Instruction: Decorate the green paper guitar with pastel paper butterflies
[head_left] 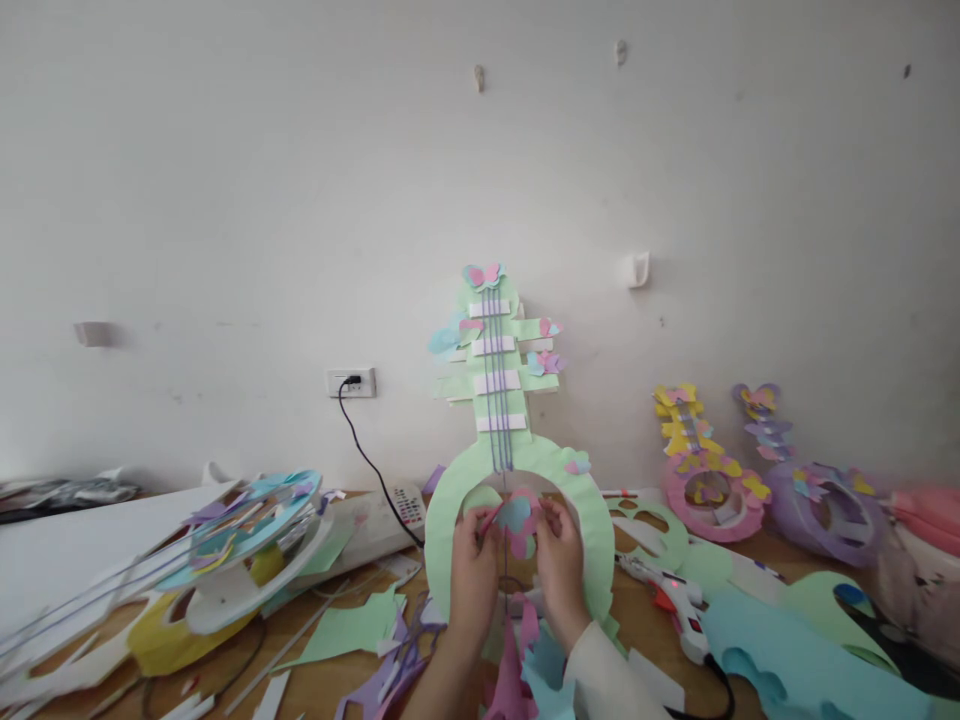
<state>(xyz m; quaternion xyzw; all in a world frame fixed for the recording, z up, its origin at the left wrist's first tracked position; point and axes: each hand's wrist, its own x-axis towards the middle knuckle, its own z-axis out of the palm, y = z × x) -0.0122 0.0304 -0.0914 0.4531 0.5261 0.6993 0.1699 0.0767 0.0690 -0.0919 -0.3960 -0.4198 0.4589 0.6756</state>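
Observation:
A pale green paper instrument (442, 490) stands upright against the wall, with a round, ring-shaped body. Purple strings run down its neck over white crosspieces (497, 381), and small paper butterflies (482, 276) decorate the head and pegs. In front of the ring's opening, my left hand (476, 560) pinches the left edge of a pink and blue paper butterfly (516, 514). On its right edge, the fingers of my right hand (559, 550) are closed too. Below my hands lie pink and blue paper scraps (551, 672).
On the right, a glue gun (679, 600) with a lit red light lies by blue paper (780, 640). Smaller pink (679, 505) and purple (825, 515) paper instruments stand behind. At left are a stacked blue and white paper piece (259, 545), green scraps (349, 630) and a plugged-in cord (367, 450).

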